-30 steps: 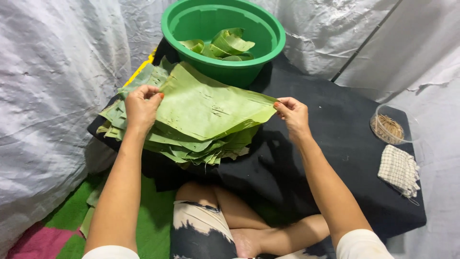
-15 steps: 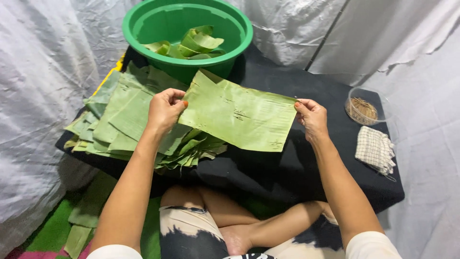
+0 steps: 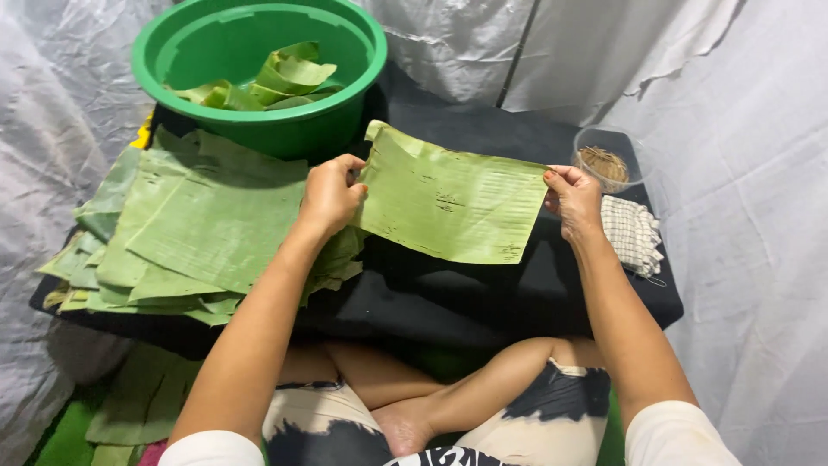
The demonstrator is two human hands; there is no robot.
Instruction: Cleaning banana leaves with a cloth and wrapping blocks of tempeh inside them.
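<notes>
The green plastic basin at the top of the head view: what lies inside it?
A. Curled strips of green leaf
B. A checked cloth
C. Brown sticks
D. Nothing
A: curled green leaf strips lie inside the green plastic basin; the checked cloth lies outside on the black table.

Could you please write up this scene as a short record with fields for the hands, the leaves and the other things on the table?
left hand: pinches the left edge of the leaf
right hand: pinches the leaf's right edge
leaf: single green sheet, spread between both hands above the table
stack: flat green leaves piled on the table's left
basin: green, round, behind the stack, holds curled leaf strips
bowl: clear, brownish contents, far right
cloth: checked, folded, beside the bowl
table: covered in black
</notes>
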